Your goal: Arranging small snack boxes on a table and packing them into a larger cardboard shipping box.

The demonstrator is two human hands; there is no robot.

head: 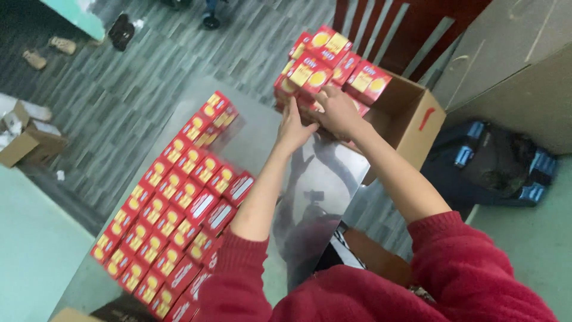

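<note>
Both hands on a clump of boxes at the carton's mouth.

My left hand (293, 128) presses flat, fingers spread, against the near side of the clump (325, 62) of red-and-yellow boxes; my right hand (338, 110) curls over its front, fingers closed onto the lower boxes. The clump sits over the open carton (411, 116) at the far end of the shiny table (325, 179), several boxes splaying at angles on top. Judgement: the grip is loose there; I should squeeze inward evenly from both sides and keep the clump level, or the top boxes may slide off. Laid rows (173, 203) lie well apart, to my left.
</note>
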